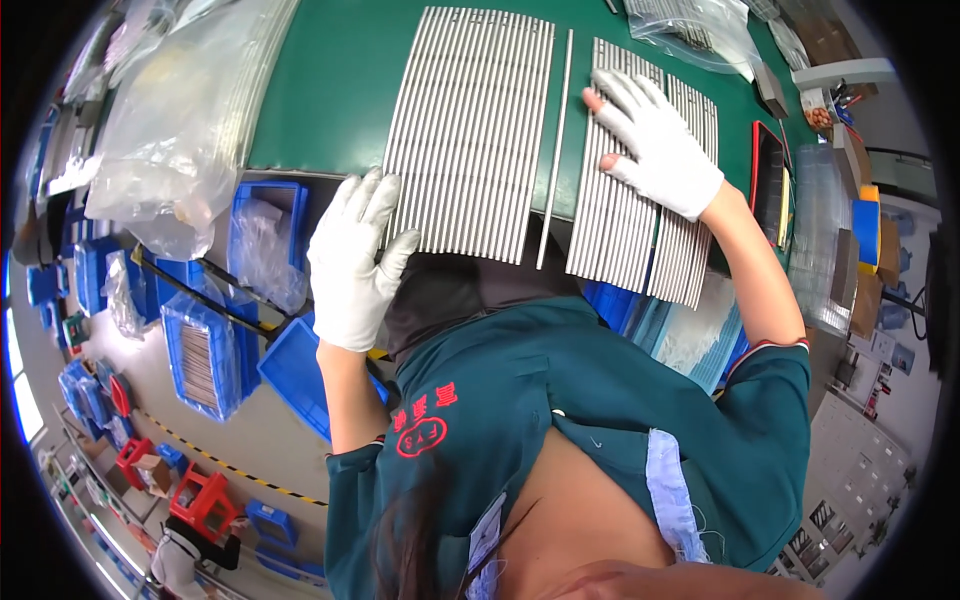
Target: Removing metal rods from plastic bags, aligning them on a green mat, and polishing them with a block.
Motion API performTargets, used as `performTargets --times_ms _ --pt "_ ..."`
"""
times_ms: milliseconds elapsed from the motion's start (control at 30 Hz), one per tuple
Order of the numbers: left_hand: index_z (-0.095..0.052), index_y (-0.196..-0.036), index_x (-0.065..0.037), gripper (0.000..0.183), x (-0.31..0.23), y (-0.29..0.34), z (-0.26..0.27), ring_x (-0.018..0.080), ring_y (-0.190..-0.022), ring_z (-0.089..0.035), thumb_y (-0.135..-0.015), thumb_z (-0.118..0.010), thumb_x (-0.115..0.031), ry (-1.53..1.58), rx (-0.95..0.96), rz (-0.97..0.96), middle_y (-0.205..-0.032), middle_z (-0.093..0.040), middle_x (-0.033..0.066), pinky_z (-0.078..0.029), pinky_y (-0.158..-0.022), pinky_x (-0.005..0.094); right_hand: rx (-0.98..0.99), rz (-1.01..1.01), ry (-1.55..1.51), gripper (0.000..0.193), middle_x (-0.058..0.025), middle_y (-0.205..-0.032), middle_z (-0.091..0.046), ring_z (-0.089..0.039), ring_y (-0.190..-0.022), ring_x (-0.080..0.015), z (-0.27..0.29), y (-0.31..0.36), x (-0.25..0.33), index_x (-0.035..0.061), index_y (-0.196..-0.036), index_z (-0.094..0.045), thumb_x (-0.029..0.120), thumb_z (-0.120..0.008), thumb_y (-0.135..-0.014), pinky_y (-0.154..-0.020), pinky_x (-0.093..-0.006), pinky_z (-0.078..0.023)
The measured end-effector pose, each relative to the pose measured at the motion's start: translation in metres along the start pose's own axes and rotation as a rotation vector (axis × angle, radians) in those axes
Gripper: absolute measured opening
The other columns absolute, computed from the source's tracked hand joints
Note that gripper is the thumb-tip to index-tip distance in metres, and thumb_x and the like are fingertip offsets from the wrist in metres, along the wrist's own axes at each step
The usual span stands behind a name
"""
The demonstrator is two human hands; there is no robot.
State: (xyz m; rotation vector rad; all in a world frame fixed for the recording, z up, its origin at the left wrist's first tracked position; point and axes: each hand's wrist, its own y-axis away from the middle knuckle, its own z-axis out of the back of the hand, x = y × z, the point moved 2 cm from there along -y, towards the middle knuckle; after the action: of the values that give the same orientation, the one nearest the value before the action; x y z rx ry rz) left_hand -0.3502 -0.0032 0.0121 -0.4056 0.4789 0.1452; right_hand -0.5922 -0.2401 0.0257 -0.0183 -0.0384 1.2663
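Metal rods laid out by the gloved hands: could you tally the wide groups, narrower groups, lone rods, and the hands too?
Wide rod group: 1
Narrower rod groups: 2
Lone rod: 1
Gloved hands, left hand and right hand: 2
Total: 6

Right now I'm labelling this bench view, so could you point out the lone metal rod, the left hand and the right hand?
Lone metal rod [556,150]: head view, midway along its length.
Left hand [347,258]: head view, on its gloved back.
Right hand [657,146]: head view, on its gloved back.
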Motion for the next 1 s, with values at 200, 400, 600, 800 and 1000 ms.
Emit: performTargets --times_ms 200,400,600,800,1000 --pt "-0.062 -0.122 -0.006 0.037 0.005 0.012 0.005 0.0380 -0.117 -0.055 -0.088 -0.063 -0.021 -0.016 -0.093 0.038 -0.122 -0.062 0.0153 -0.043 -0.099 0.0437 -0.099 0.149 -0.043 0.067 -0.0204 -0.147 -0.036 -0.032 -0.137 -0.0355 0.011 -0.043 0.022 0.0083 -0.145 -0.037 0.046 -0.048 -0.092 -0.115 -0.0460 -0.023" --pt "-0.061 -0.123 -0.002 0.033 0.009 0.025 0.013 0.0358 -0.122 -0.054 -0.091 -0.059 -0.007 -0.020 -0.110 0.145 -0.124 -0.062 0.0155 -0.039 -0.105 0.0418 -0.268 0.401 -0.025 0.063 -0.0151 -0.144 -0.043 -0.038 -0.135 -0.0284 -0.004 -0.127 0.073 0.0105 -0.144 -0.040 0.050 -0.043 -0.095 -0.114 -0.0436 -0.025" --pt "-0.062 -0.123 -0.007 0.036 0.016 0.037 0.010 0.0364 -0.115 -0.057 -0.088 -0.063 -0.013 -0.051 -0.126 0.180 -0.119 -0.064 0.0143 -0.045 -0.098 0.0429 -0.198 0.421 -0.066 0.065 -0.0153 -0.144 -0.044 -0.036 -0.137 -0.0300 -0.022 -0.140 0.079 0.0075 -0.140 -0.047 0.054 -0.039 -0.095 -0.116 -0.0456 -0.021" --pt "-0.062 -0.121 -0.005 0.034 0.017 0.028 0.009 0.0351 -0.117 -0.057 -0.087 -0.063 -0.010 -0.057 -0.109 0.173 -0.120 -0.064 0.0135 -0.044 -0.100 0.0420 -0.118 0.416 -0.005 0.061 -0.0119 -0.146 -0.043 -0.036 -0.138 -0.0270 -0.013 -0.113 0.064 0.0108 -0.140 -0.047 0.051 -0.042 -0.094 -0.116 -0.0443 -0.021" --pt "-0.062 -0.120 -0.007 0.035 0.018 0.022 0.002 0.0360 -0.112 -0.058 -0.086 -0.063 -0.013 -0.056 -0.124 0.136 -0.117 -0.065 0.0129 -0.046 -0.096 0.0428 -0.060 0.434 0.004 0.063 -0.0130 -0.147 -0.041 -0.035 -0.138 -0.0294 -0.010 -0.094 0.052 0.0102 -0.142 -0.044 0.051 -0.043 -0.093 -0.116 -0.0475 -0.020"
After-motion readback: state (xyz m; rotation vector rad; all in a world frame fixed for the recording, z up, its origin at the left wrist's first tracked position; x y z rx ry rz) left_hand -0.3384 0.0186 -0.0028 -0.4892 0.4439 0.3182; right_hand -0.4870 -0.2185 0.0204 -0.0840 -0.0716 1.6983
